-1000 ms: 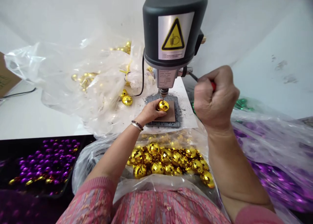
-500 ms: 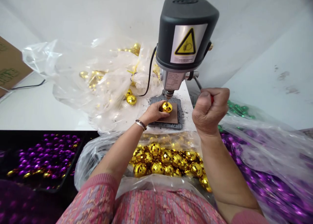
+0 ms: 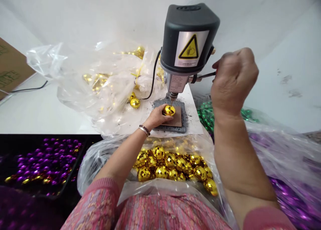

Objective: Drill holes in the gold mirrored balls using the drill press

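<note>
- I see the left hand [image 3: 155,118] curled over a gold mirror ball [image 3: 169,110], its grip closed and pressing the ball onto a brown pad [image 3: 178,121] set in a grey rubber mat [image 3: 182,118].
- The ball sits under the drill bit [image 3: 172,101] of a bench drill [image 3: 188,39]. The tip looks to be touching the top of the ball.
- The right hand [image 3: 233,79] is raised at the right of the drill, its grip closed in a fist on the red-ended feed lever [image 3: 205,77].
- For a clean hold, I'd keep the left fingers low on the ball's near side, clear of the tip, and bring the lever round smoothly, since a round mirrored ball can skid.
- Dark crumbs lie on the mat and the white tabletop [image 3: 194,113], right beside the pad. I'd want them off the pad.
- A clear plastic bag [image 3: 100,166] of gold mirror balls [image 3: 160,171] crowds the near edge, just below the left wrist.
- More gold balls [image 3: 134,103] and a black cable [image 3: 152,86] lie left of the drill.
- Purple beads [image 3: 47,159] fill a black tray at near left, and green beads [image 3: 207,114] lie at right.
</note>
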Demonstrator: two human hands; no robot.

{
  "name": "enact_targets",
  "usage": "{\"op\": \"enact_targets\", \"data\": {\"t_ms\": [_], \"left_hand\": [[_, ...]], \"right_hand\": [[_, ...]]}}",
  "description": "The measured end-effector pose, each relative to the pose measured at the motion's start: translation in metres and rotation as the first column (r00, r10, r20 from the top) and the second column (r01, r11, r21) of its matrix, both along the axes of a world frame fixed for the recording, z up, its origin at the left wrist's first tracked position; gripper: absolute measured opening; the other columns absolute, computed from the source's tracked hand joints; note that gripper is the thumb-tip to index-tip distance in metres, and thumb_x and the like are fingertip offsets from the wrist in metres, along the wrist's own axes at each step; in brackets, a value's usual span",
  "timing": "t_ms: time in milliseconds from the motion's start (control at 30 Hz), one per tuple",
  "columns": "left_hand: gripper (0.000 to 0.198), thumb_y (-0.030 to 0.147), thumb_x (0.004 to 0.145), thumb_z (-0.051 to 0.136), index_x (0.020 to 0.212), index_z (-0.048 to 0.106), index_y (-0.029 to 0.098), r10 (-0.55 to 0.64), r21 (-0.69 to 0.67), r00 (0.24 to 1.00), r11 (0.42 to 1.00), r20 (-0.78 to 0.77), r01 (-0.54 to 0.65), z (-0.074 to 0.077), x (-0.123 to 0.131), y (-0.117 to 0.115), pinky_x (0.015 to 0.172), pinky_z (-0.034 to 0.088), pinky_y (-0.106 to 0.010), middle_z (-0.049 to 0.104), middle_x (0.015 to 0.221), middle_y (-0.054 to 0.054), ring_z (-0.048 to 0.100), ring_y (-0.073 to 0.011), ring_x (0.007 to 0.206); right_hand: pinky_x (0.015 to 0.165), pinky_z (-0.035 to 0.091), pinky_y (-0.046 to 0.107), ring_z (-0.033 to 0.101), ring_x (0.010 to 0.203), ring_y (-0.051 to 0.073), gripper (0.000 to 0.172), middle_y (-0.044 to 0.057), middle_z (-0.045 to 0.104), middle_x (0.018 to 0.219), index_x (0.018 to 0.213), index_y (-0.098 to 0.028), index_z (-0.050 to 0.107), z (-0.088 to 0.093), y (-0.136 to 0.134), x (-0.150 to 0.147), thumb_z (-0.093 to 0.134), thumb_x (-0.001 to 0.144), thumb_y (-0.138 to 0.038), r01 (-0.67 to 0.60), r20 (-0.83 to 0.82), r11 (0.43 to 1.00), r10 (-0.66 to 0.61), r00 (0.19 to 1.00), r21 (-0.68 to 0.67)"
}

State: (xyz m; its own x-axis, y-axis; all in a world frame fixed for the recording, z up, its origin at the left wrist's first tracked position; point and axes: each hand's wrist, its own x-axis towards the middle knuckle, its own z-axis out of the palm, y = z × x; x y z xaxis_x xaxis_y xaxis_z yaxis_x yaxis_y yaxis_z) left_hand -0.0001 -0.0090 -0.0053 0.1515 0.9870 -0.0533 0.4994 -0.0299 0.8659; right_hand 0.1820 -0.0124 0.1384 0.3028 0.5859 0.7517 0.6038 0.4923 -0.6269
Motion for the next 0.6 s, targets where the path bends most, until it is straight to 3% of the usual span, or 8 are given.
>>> {"op": "enact_targets", "data": {"t_ms": [100,267,333,367,433,467,533,600], "left_hand": [[0.058,0.028,0.071,0.084,0.124,0.068,0.013,-0.005,-0.063,1.0,0.998,0.023,0.007,0.009,-0.005,-0.018,0.092,0.055,-0.035,0.076,0.109,-0.008,0.069,-0.0247,0.101],[0.088,0.034,0.064,0.092,0.144,0.059,0.018,-0.406,-0.163,0.891,0.883,0.204,0.439,0.026,-0.012,-0.045,0.084,0.057,-0.033,0.073,0.127,-0.015,0.071,-0.0221,0.094],[0.079,0.038,0.073,0.086,0.145,0.059,0.021,-0.419,-0.092,0.893,0.895,0.165,0.437,0.032,-0.017,-0.042,0.085,0.057,-0.033,0.072,0.13,-0.014,0.071,-0.0214,0.095],[0.066,0.037,0.08,0.08,0.141,0.062,0.02,-0.349,-0.045,0.931,0.934,0.104,0.355,0.034,-0.022,-0.037,0.088,0.056,-0.034,0.073,0.128,-0.013,0.07,-0.0218,0.099],[0.042,0.029,0.09,0.067,0.13,0.069,0.016,-0.045,0.072,0.997,0.996,-0.064,0.049,0.034,-0.039,-0.021,0.1,0.053,-0.037,0.074,0.125,-0.013,0.069,-0.0247,0.109],[0.036,0.024,0.091,0.062,0.125,0.071,0.014,0.158,0.143,0.977,0.98,-0.144,-0.137,0.033,-0.049,-0.012,0.105,0.05,-0.04,0.073,0.126,-0.015,0.067,-0.0269,0.115],[0.035,0.022,0.092,0.059,0.122,0.071,0.01,0.482,0.225,0.842,0.872,-0.242,-0.435,0.028,-0.071,0.006,0.11,0.045,-0.045,0.07,0.129,-0.02,0.063,-0.0323,0.123],[0.038,0.03,0.093,0.06,0.121,0.069,0.008,0.604,0.203,0.729,0.796,-0.322,-0.57,0.021,-0.09,0.019,0.104,0.047,-0.049,0.069,0.128,-0.025,0.063,-0.0371,0.121]], "right_hand": [[0.079,0.042,0.027,0.047,0.07,0.007,0.028,-0.005,0.046,0.067,0.073,-0.02,0.039,0.014,0.006,0.001,0.035,0.101,-0.027,-0.01,0.001,0.999,0.01,1.0,-0.05],[0.075,0.04,0.027,0.044,0.062,0.005,0.034,-0.006,0.048,0.068,0.074,-0.019,0.04,0.007,0.003,0.002,0.035,0.103,-0.037,-0.04,-0.015,0.998,0.039,0.999,-0.047],[0.073,0.039,0.027,0.043,0.06,0.005,0.037,-0.006,0.048,0.067,0.075,-0.019,0.043,0.005,0.002,0.003,0.035,0.102,-0.044,-0.049,-0.013,0.999,0.048,0.999,-0.02],[0.072,0.038,0.027,0.043,0.06,0.005,0.038,-0.006,0.049,0.068,0.076,-0.019,0.044,0.004,0.002,0.003,0.035,0.102,-0.045,-0.052,-0.009,0.999,0.052,0.999,-0.008],[0.069,0.037,0.026,0.042,0.059,0.004,0.037,-0.006,0.049,0.068,0.076,-0.018,0.046,0.004,0.002,0.003,0.035,0.103,-0.042,-0.053,-0.005,0.999,0.053,0.999,-0.004],[0.069,0.036,0.026,0.041,0.058,0.004,0.036,-0.006,0.049,0.068,0.076,-0.018,0.046,0.004,0.001,0.003,0.035,0.103,-0.038,-0.051,-0.009,0.999,0.051,0.999,-0.01],[0.068,0.035,0.026,0.041,0.058,0.004,0.033,-0.006,0.046,0.067,0.075,-0.018,0.044,0.003,0.001,0.002,0.034,0.103,-0.031,-0.044,-0.023,0.999,0.043,0.999,-0.021],[0.068,0.034,0.026,0.041,0.059,0.004,0.031,-0.006,0.044,0.067,0.075,-0.018,0.043,0.002,0.001,0.001,0.034,0.102,-0.029,-0.038,-0.038,0.999,0.037,0.999,-0.018]]}}
